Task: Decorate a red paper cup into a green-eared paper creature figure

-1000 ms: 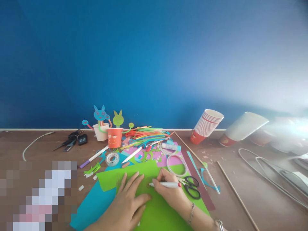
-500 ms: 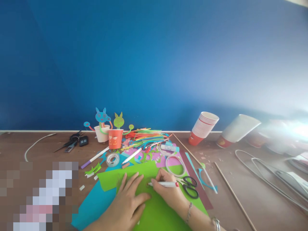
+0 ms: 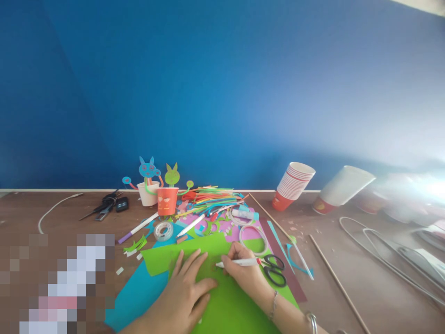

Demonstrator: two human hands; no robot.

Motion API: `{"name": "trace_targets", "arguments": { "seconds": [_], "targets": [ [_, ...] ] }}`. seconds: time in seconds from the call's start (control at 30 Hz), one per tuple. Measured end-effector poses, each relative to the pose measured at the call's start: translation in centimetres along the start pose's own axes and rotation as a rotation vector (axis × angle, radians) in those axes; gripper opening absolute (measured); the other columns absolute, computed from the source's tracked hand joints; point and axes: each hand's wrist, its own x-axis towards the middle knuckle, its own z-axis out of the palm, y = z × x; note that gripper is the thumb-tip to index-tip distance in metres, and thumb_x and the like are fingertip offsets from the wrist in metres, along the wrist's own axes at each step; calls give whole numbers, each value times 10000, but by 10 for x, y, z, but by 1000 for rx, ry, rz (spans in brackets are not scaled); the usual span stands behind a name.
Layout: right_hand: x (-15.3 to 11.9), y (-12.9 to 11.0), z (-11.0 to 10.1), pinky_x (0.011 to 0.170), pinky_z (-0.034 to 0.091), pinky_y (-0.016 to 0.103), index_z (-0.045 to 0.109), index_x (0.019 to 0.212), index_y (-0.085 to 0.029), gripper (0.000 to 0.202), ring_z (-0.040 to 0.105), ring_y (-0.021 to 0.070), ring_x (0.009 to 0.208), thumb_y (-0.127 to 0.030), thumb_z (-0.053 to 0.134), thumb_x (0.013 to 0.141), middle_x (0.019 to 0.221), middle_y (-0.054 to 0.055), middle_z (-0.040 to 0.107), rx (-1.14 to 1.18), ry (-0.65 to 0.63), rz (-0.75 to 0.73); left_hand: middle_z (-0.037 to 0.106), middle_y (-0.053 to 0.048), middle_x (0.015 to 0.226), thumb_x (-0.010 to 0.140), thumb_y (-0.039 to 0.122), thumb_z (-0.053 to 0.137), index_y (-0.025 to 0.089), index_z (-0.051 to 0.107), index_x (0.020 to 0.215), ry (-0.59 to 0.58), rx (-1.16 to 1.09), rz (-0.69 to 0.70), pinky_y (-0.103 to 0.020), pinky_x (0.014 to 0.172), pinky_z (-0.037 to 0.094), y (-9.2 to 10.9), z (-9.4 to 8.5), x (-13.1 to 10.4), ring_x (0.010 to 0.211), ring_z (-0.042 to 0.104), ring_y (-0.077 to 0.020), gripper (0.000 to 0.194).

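Note:
Pinched in my right hand [image 3: 243, 269] is a white marker with a red end [image 3: 239, 262], its tip at a small drawn mark on the green paper [image 3: 222, 301]. My left hand [image 3: 187, 287] lies flat on that paper with the fingers spread, just left of the mark. Under the green paper, a blue sheet [image 3: 139, 297] shows at the left. Black-handled scissors [image 3: 274, 270] rest on the paper beside my right hand, their blades partly hidden behind it.
Behind my hands are a tape roll [image 3: 163, 230], two cup figures, the nearer an orange cup [image 3: 167, 202], and a pile of colourful pipe cleaners [image 3: 219, 199]. Stacked paper cups [image 3: 294, 185] lean at the right. A wooden stick [image 3: 337, 278] and a cable [image 3: 382, 255] lie further right.
The marker's tip has shifted slightly to the right and up, and its red end has tilted upward. My left hand stays in place on the green paper.

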Motion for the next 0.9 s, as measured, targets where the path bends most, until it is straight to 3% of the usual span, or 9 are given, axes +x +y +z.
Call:
{"name": "trace_targets", "arguments": {
  "seconds": [0.57,0.9],
  "targets": [
    [-2,-5,0,448,272,206,400,595,-216,218,348,84,467,-272,555,737,484,-79,401,-109,19,-54,404,-86,1452,890,167,502,322,584,1218,20,-19,8,-637,1055,274,0,1,0,1366,295,-341,373],
    [-3,-8,1,449,266,211,360,582,-228,224,348,89,460,-221,536,719,473,-86,370,-144,61,-52,406,-85,1449,903,192,496,356,573,1226,10,-9,2,-658,1034,295,-1,0,1,1370,290,-340,370]
  ]
}}
